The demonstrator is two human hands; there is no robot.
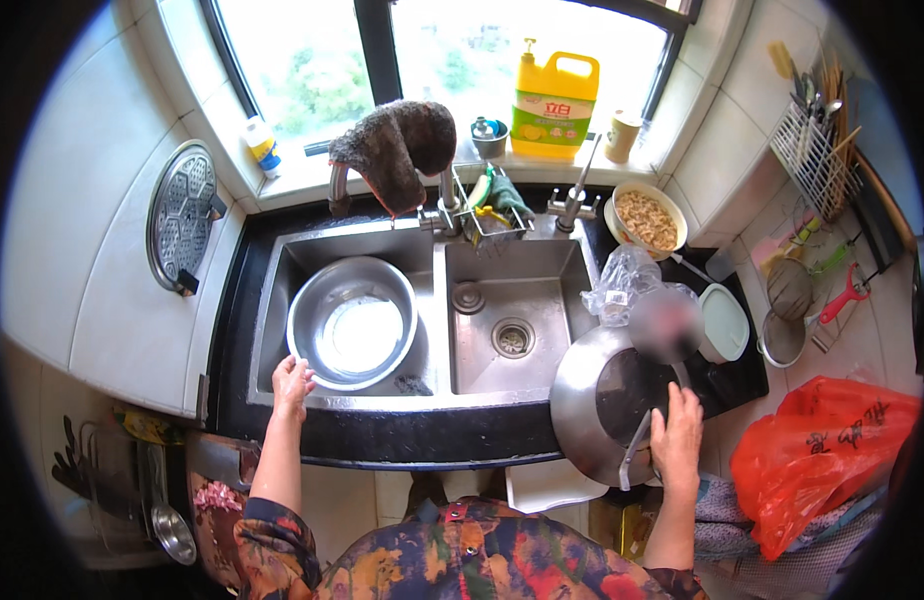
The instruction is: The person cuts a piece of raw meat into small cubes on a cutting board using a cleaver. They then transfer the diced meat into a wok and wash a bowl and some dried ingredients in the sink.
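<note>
A wide stainless steel basin (352,323) rests in the left bowl of a double sink (441,315). Beside the basin's lower left rim is my left hand (292,384), fingers apart and holding nothing; whether it touches the rim cannot be told. An upturned metal pan (574,405) lies across the counter at the right of the sink. My right hand (678,435) is over the pan's right side near its handle, fingers spread; contact is unclear. A blurred round thing (665,325) and a clear plastic bag (625,277) lie just behind the pan.
A dark cloth (398,150) drapes over the faucet. Behind the sink stand a wire caddy (499,210) and a yellow detergent jug (553,105). A food-filled bowl (646,217) and a lidded container (724,322) occupy the right counter. A red plastic bag (818,450) is at lower right.
</note>
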